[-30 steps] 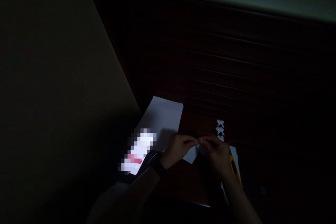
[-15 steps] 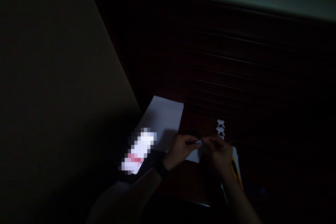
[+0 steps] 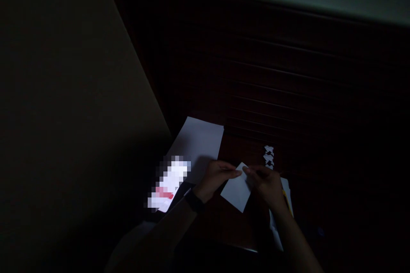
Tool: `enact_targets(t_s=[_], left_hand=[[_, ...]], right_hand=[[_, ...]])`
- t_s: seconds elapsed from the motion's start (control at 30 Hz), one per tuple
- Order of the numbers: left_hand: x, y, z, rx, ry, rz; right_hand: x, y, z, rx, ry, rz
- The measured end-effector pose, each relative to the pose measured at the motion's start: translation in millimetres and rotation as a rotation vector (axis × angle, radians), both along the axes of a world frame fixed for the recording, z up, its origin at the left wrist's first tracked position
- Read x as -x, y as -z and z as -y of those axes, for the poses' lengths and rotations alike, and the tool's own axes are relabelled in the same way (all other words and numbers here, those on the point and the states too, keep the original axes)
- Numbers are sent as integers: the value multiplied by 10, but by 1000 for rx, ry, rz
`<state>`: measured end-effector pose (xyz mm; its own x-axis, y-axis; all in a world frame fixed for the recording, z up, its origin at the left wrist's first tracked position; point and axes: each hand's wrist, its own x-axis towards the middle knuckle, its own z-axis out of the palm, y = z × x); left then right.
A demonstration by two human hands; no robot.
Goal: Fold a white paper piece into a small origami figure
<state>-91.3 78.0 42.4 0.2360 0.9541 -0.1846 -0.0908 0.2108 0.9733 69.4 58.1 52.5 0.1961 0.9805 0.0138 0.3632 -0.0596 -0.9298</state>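
Observation:
A small piece of white paper [image 3: 237,192] hangs between my two hands, its upper corner up between the fingers. My left hand [image 3: 215,177], with a dark band on the wrist, pinches its upper left edge. On the other side my right hand [image 3: 267,181] grips the paper near its top with thumb and fingers. Just behind the right hand, small folded white paper pieces [image 3: 268,155] lie in a row. The right forearm partly hides white paper [image 3: 276,228] and a yellow object [image 3: 287,202], whose kind I cannot make out.
Larger white sheets [image 3: 200,140] lie on the dark wooden table [image 3: 221,236] to the left. In front of them a lit screen [image 3: 169,185] glows, its content blurred. A pale wall or panel [image 3: 64,94] borders the left side. The room is very dark.
The paper between my hands has turned, so its broad face now shows with a corner upward. My left hand has shifted slightly left, and the right forearm covers more of the yellow object.

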Motion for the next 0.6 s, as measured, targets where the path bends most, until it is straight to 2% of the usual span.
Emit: enact_targets(t_s=[0.13,0.23,0.43,0.6], left_hand=[[41,55,-8,97,10,17],[54,77,-13,112,33,19],[66,43,-21,71,48,-6],[102,10,-33,129,102,-55]], right_hand=[[-6,31,-26,24,-17,13],[-1,47,-36,22,-42,16],[-22,63,-38,37,-64,20],[-35,96,-35,60,-68,28]])
